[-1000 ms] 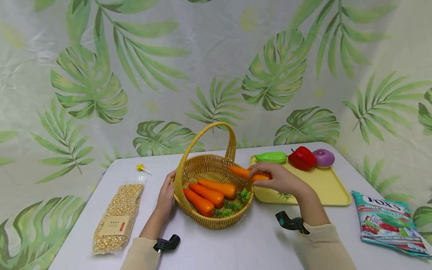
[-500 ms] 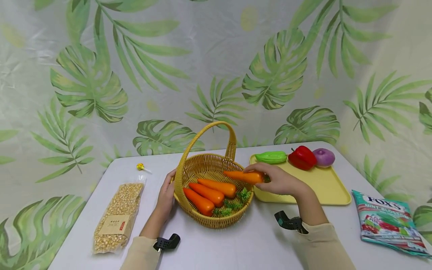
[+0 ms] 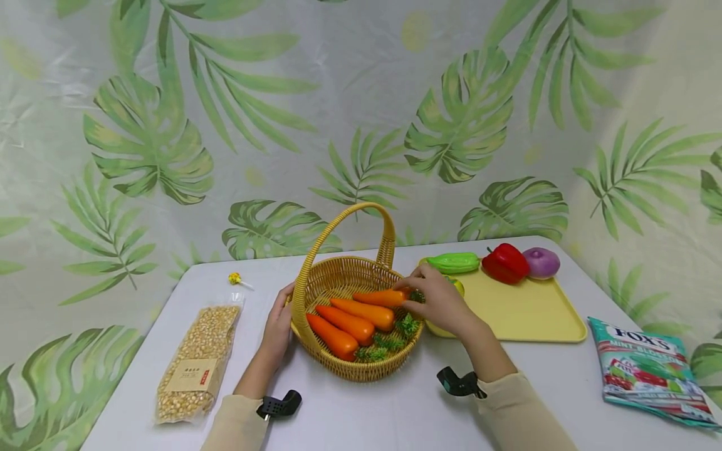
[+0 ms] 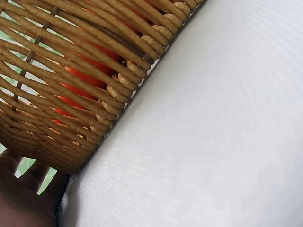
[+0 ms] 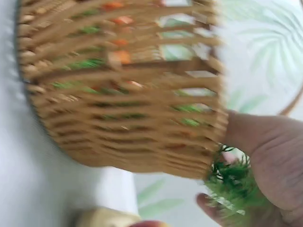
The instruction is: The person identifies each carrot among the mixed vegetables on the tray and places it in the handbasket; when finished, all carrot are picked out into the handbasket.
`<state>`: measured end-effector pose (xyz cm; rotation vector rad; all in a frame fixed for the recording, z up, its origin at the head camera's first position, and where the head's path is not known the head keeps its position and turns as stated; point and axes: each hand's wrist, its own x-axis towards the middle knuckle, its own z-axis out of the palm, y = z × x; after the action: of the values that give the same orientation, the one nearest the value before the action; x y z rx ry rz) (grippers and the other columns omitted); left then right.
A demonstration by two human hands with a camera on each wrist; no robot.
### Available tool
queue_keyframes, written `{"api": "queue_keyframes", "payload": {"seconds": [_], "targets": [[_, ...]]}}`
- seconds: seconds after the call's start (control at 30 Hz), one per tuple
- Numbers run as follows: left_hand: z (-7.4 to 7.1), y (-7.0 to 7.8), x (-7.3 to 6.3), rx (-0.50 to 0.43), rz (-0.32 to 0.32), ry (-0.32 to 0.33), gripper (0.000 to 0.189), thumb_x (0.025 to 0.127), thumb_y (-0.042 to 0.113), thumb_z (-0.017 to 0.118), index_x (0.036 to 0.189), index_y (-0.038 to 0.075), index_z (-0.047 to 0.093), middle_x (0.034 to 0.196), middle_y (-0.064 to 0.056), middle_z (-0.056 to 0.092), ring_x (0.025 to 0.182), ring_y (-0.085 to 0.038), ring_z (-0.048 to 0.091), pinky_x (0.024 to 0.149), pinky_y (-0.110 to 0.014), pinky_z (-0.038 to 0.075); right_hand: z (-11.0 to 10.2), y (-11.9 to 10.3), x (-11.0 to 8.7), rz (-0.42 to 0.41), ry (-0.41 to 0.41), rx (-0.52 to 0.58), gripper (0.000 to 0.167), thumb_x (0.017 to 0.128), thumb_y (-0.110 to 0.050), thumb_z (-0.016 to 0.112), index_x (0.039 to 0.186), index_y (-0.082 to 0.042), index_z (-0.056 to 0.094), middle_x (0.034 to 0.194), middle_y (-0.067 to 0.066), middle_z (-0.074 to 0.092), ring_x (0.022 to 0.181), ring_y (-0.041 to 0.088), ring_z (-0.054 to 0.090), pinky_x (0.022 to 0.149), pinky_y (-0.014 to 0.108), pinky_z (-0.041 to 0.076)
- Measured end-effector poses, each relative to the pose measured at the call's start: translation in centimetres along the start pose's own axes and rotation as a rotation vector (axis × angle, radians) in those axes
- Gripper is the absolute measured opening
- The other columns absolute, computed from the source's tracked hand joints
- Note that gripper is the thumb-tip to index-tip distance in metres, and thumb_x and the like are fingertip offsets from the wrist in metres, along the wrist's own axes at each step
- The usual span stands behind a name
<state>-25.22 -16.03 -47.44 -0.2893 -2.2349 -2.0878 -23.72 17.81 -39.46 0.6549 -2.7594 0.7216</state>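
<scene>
My right hand [image 3: 437, 300] is over the right side of a wicker basket [image 3: 361, 373]. Its thumb and fingers hold an orange carrot [image 3: 379, 297] near the leafy end, with the tip pointing left inside the basket. The carrot's green leaves [image 5: 232, 177] show beneath the palm in the right wrist view. Three more carrots [image 3: 338, 338] lie side by side in the basket, leaves toward the right. My left hand [image 3: 276, 326] grips the basket's left side beside the foot of its arched handle [image 3: 316, 257]. In the left wrist view, fingers [image 4: 33, 175] lie against the weave.
Right of the basket, a yellow tray [image 3: 530, 313] bears a green vegetable [image 3: 454, 263], a red pepper [image 3: 504, 263], a purple onion [image 3: 541, 263] and a partly hidden yellow-green item [image 3: 455, 286]. A candy bag [image 3: 648, 376] lies far right; a corn-kernel bag [image 3: 197, 363] and lollipop [image 3: 235, 279] lie left.
My right hand has carried the carrot left and down from the basket's right rim, to beside the other carrots. The yellow-green item on the tray has come into view. My left hand stays put.
</scene>
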Motion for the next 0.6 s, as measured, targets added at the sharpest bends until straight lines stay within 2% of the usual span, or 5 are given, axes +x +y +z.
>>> {"api": "queue_keyframes", "payload": {"seconds": [0.13, 0.23, 0.3, 0.47, 0.6], "targets": [[0.1, 0.1, 0.1, 0.002, -0.001, -0.001, 0.039, 0.108, 0.028, 0.036, 0.146, 0.028, 0.043, 0.156, 0.007, 0.039, 0.149, -0.013, 0.028, 0.127, -0.045, 0.019, 1.0, -0.1, 0.2, -0.01, 0.063, -0.096, 0.021, 0.087, -0.021, 0.078, 0.108, -0.024, 0.075, 0.096, -0.003, 0.062, 0.09, 0.018, 0.052, 0.077, 0.033, 0.044], [0.0, 0.1, 0.2, 0.001, 0.002, -0.001, 0.039, 0.108, 0.027, 0.036, 0.146, 0.028, 0.043, 0.156, 0.007, 0.039, 0.149, -0.013, 0.029, 0.126, -0.044, 0.019, 1.4, -0.3, 0.2, -0.037, 0.096, -0.138, 0.021, 0.086, -0.023, 0.079, 0.107, -0.024, 0.076, 0.099, -0.005, 0.071, 0.093, 0.019, 0.054, 0.083, 0.038, 0.045], [0.0, 0.1, 0.2, -0.003, 0.004, 0.0, 0.039, 0.108, 0.026, 0.036, 0.146, 0.027, 0.043, 0.156, 0.006, 0.04, 0.149, -0.014, 0.029, 0.126, -0.044, 0.019, 1.5, -0.4, 0.2, -0.054, 0.088, -0.139, 0.024, 0.086, -0.024, 0.079, 0.11, -0.024, 0.076, 0.104, -0.004, 0.074, 0.097, 0.021, 0.055, 0.09, 0.043, 0.045], [0.0, 0.1, 0.1, -0.008, -0.01, 0.007, 0.04, 0.108, 0.026, 0.036, 0.147, 0.025, 0.043, 0.156, 0.005, 0.039, 0.149, -0.014, 0.029, 0.126, -0.044, 0.019, 1.5, -0.5, 0.1, -0.086, 0.013, -0.089, 0.031, 0.09, -0.025, 0.074, 0.121, -0.02, 0.072, 0.119, 0.001, 0.073, 0.111, 0.025, 0.056, 0.11, 0.054, 0.035], [0.0, 0.1, 0.1, -0.011, -0.014, 0.004, 0.04, 0.108, 0.027, 0.036, 0.147, 0.025, 0.043, 0.156, 0.006, 0.039, 0.149, -0.013, 0.029, 0.126, -0.043, 0.02, 1.1, -0.4, 0.1, -0.083, 0.02, -0.002, 0.028, 0.093, -0.021, 0.07, 0.121, -0.016, 0.071, 0.12, 0.004, 0.071, 0.117, 0.028, 0.058, 0.111, 0.053, 0.039]]}}
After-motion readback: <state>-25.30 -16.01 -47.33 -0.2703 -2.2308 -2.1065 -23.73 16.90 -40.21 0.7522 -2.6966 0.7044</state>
